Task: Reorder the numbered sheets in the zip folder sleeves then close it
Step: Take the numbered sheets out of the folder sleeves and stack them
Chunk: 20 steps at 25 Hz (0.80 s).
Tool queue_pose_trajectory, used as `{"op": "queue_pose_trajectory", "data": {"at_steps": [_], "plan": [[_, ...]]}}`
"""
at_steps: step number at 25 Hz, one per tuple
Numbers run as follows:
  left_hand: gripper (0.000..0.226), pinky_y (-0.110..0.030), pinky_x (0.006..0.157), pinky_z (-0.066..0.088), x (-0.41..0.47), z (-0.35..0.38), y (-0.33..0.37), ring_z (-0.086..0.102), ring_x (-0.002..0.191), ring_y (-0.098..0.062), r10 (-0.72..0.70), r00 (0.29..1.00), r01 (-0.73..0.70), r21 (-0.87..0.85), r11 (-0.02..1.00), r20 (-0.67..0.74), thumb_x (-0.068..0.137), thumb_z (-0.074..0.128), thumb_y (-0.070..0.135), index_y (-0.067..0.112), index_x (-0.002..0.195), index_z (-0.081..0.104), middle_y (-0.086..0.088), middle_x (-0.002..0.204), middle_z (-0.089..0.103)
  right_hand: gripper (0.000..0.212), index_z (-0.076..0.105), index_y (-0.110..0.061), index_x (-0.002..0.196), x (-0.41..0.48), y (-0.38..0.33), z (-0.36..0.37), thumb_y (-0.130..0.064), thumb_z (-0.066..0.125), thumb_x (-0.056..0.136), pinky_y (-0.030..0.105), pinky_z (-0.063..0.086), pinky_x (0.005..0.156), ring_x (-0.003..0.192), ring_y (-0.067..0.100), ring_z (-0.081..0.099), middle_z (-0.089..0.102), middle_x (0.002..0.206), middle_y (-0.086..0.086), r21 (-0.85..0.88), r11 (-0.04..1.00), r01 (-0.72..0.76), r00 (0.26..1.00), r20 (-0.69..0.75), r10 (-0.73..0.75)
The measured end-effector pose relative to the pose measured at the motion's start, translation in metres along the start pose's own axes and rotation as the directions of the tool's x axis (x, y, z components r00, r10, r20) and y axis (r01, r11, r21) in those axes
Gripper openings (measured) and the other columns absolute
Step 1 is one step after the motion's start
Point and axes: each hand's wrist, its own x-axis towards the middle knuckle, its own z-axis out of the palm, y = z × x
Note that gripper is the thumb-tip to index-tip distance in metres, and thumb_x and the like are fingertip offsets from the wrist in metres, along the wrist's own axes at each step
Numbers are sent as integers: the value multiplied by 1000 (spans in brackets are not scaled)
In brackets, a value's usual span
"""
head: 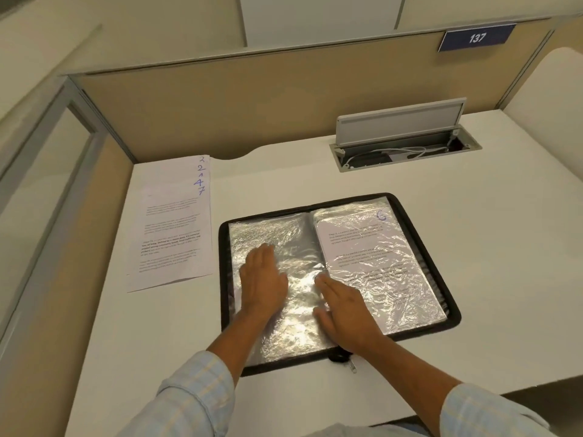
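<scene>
Sheets (172, 228) fanned loose at the counter's (315, 171) left may slip out of order if you brush them. Your left hand (263, 279) and right hand (344, 307), both flat and holding nothing, press crinkled glossy sleeves (277, 228) in the open zip folder (224, 272) mid-counter; thin plastic may crease or snag paper.

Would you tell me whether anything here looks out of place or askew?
The loose sheets left of the zip folder lie in a skewed, fanned stack, handwritten numbers out of order: 2, 1, 4, 7. The left sleeve is crinkled and looks empty. The cable hatch stands open.
</scene>
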Motion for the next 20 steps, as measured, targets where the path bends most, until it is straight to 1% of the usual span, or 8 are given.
{"op": "queue_pose_trajectory", "data": {"at_steps": [2,6,9,12,15,16,18,20], "plan": [[65,-51,122,30,8,14,19,33,149,-27,50,996,-51,7,999,70,95,65,30,16,153,41,-6,159,43,62,40,-16,158,7,20,-16,-45,49,103,45,39,116,149,17,39,40,164,2,50,997,-64,997,-38,66],[65,-52,127,19,38,37,62,16,158,-28,79,973,-93,56,994,215,100,58,40,19,158,35,-3,170,26,70,35,-15,160,16,77,-48,-52,41,102,43,32,119,152,20,34,34,167,4,22,991,-134,988,-72,136],[68,-52,127,16,68,50,94,12,159,-27,137,954,-162,75,984,268,102,55,46,20,160,30,-3,173,17,74,31,-13,162,26,123,-70,-56,36,102,44,30,123,154,22,31,31,168,5,0,985,-170,983,-69,170],[77,-52,128,14,97,64,117,5,161,-26,169,941,-214,126,969,294,104,50,51,18,164,17,-3,175,8,73,28,-13,163,39,159,-86,-54,36,103,44,28,124,156,21,27,27,170,4,-9,984,-178,981,-84,177],[81,-54,129,13,112,78,126,5,161,-29,159,935,-226,188,956,317,103,46,57,18,165,12,-4,175,6,71,26,-13,163,53,180,-96,-49,41,104,34,20,122,157,20,24,25,170,4,30,985,-172,980,-99,174],[78,-54,128,13,112,82,128,8,160,-29,162,938,-230,201,952,306,103,46,57,18,164,18,-4,174,9,69,25,-13,163,58,186,-98,-46,43,105,32,18,122,157,19,23,24,171,4,54,983,-174,979,-97,178],[60,-51,127,17,113,87,127,18,157,-27,189,955,-235,193,953,229,104,50,51,20,155,43,-3,171,24,68,25,-12,163,64,193,-98,-41,48,107,34,19,126,157,19,23,24,171,4,118,979,-168,979,-99,180],[33,-47,125,19,116,85,125,28,153,-23,226,964,-247,162,955,138,103,57,40,24,129,69,1,165,38,67,25,-11,163,67,196,-97,-38,51,107,41,25,127,156,19,24,25,170,5,198,970,-140,981,-109,163]]}}
